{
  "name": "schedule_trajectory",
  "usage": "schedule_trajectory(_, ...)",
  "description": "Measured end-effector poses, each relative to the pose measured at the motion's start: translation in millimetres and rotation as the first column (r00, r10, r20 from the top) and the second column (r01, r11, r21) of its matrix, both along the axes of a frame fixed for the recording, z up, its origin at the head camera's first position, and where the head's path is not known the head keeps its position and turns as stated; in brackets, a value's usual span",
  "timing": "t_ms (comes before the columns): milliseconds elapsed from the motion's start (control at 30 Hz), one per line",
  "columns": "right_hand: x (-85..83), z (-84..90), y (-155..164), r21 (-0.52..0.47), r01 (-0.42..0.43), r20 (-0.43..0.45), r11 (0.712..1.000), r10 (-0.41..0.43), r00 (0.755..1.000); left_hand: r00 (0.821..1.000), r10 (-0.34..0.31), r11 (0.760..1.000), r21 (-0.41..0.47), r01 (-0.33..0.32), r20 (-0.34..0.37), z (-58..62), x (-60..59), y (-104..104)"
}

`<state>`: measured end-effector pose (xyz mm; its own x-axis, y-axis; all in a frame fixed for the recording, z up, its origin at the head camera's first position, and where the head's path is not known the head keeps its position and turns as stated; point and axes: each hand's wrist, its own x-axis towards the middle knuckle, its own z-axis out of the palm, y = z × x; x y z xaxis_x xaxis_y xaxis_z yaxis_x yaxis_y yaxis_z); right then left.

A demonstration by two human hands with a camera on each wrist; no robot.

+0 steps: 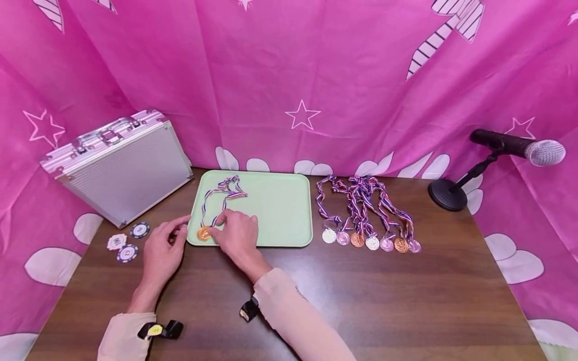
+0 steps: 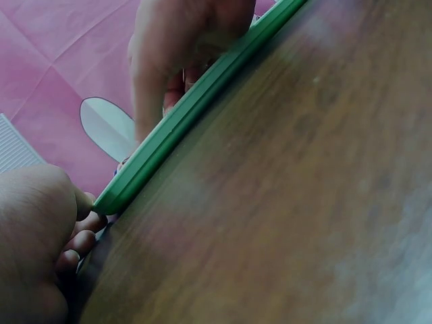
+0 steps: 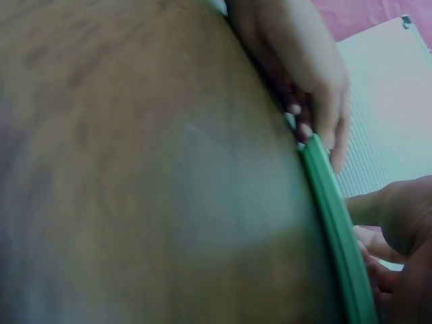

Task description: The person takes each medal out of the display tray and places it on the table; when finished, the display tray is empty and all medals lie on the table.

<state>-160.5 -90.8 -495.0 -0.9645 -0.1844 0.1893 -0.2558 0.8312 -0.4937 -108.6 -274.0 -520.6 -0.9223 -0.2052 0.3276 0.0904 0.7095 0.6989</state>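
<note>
Gold medal (image 1: 204, 233) at right grip (image 1: 237, 235)

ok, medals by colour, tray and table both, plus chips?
Gold or bronze medals: 3, one on the tray at, two on the table at and
Silver medals: 2
Pink medals: 3
Poker chips: 3
Total: 11

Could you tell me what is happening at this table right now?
A person sits at a wooden table. Their right hand is on a green tray, fingers at a gold medal whose ribbon trails across the tray. The left hand rests at the tray's near left corner. Seven more medals lie in a row right of the tray. A metal case and three chips sit to the left, a microphone to the right.
</note>
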Motion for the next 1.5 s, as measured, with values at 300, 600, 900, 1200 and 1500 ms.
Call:
schedule_trajectory(300, -2.1, -4.1, 39.9, -0.159, -0.106, -0.010, 0.982, 0.106, 0.994, 1.000, 0.004, 1.000, 0.002, -0.004, -0.025, -0.8, 1.4, 0.6)
schedule_trajectory(600, -23.7, -26.5, 73.0, -0.184, -0.148, 0.034, 0.972, 0.156, 0.987, 1.000, 0.005, 1.000, -0.004, -0.005, -0.028, -0.4, 3.4, -0.8)
schedule_trajectory(900, -15.3, -23.8, 78.1, -0.192, -0.088, 0.110, 0.977, 0.110, 0.988, 0.999, 0.002, 1.000, -0.007, -0.002, -0.045, 0.8, 2.0, -1.2)
schedule_trajectory(1200, -15.6, -12.9, 86.9, -0.283, -0.127, 0.172, 0.951, 0.181, 0.968, 0.999, 0.004, 1.000, -0.006, -0.004, -0.051, -0.3, 0.2, 0.5)
schedule_trajectory(1500, 0.7, 49.3, 113.3, -0.554, -0.089, 0.217, 0.828, 0.246, 0.945, 0.999, -0.001, 1.000, -0.005, 0.001, -0.041, -1.3, 1.2, 0.5)
